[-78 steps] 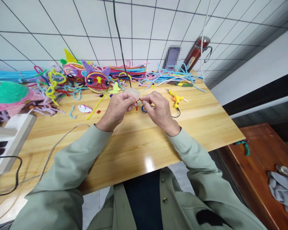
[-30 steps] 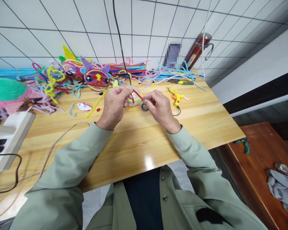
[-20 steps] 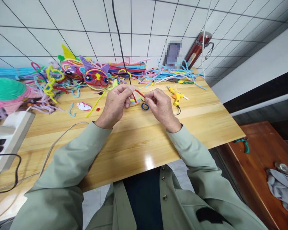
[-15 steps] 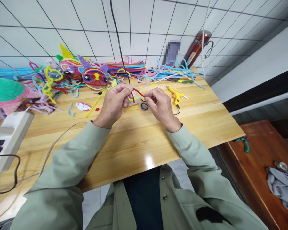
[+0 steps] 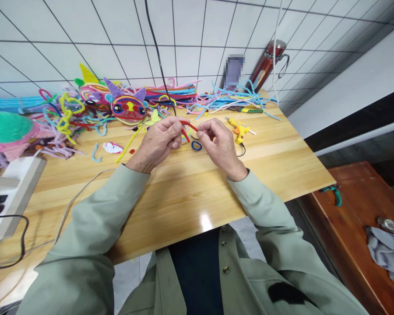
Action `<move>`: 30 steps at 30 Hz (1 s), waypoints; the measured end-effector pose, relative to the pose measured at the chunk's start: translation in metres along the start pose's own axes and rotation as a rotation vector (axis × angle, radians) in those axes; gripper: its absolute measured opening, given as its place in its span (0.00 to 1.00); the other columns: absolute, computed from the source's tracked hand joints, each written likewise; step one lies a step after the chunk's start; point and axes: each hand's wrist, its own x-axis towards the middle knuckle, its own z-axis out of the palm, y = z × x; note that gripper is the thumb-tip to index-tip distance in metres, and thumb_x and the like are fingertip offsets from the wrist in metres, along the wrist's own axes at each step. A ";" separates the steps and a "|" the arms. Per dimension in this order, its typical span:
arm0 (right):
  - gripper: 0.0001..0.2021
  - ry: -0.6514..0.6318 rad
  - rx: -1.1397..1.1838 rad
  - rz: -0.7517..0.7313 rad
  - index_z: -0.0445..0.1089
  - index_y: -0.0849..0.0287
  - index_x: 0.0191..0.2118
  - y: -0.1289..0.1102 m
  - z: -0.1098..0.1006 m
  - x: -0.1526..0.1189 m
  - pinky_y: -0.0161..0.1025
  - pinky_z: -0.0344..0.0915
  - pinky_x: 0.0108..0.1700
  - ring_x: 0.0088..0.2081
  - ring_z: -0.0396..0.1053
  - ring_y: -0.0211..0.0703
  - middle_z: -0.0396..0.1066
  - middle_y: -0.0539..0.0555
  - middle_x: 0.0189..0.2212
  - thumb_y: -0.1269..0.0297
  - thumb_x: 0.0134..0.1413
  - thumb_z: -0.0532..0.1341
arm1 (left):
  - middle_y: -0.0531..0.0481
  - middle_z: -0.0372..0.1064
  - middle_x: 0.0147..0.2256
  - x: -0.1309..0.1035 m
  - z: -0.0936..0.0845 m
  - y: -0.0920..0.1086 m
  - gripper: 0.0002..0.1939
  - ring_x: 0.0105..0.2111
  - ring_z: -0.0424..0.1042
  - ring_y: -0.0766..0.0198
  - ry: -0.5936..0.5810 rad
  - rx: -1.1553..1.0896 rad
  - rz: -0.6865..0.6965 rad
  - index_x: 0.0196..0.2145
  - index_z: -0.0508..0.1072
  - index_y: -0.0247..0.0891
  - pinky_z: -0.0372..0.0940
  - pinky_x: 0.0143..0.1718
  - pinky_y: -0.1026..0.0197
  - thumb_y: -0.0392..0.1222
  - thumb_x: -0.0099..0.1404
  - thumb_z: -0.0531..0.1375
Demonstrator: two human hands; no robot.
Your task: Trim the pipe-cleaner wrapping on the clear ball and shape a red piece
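Observation:
A bent red pipe cleaner (image 5: 191, 126) spans the gap between my two hands above the table. My left hand (image 5: 160, 142) pinches it near the bend, and a red end slants down beside those fingertips. The other end is between the thumb and fingers of my right hand (image 5: 218, 142). Just under the pipe cleaner lies a small dark blue ring (image 5: 196, 145). Behind my left hand is a round object, mostly hidden. A yellow hot glue gun (image 5: 239, 130) rests to the right of my right hand.
Along the wall lie bundles of pipe cleaners (image 5: 230, 99) and a colourful horned face (image 5: 129, 109). A red thermos (image 5: 267, 65) leans at the back right. On the left stand a green-and-pink piece (image 5: 8, 127) and a white power strip (image 5: 18, 192). A utility knife (image 5: 252, 110) lies behind the glue gun.
My left hand has turned slightly, and the loose red end now slants further right and down. The view has shifted a little; my right hand keeps its pinch.

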 end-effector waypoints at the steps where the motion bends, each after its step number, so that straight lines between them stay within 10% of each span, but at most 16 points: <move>1: 0.04 0.005 0.003 -0.012 0.78 0.54 0.46 -0.001 0.000 -0.001 0.44 0.73 0.46 0.38 0.73 0.44 0.77 0.52 0.38 0.64 0.75 0.65 | 0.54 0.71 0.26 0.000 0.000 0.000 0.30 0.19 0.60 0.74 -0.011 0.008 0.004 0.38 0.86 0.36 0.57 0.22 0.66 0.65 0.56 0.85; 30: 0.08 -0.041 0.039 -0.023 0.82 0.53 0.50 -0.015 0.000 -0.005 0.45 0.76 0.44 0.35 0.72 0.44 0.77 0.52 0.36 0.63 0.75 0.65 | 0.56 0.69 0.24 -0.002 0.004 0.002 0.30 0.19 0.58 0.72 0.055 0.047 0.073 0.33 0.83 0.40 0.54 0.22 0.65 0.67 0.52 0.86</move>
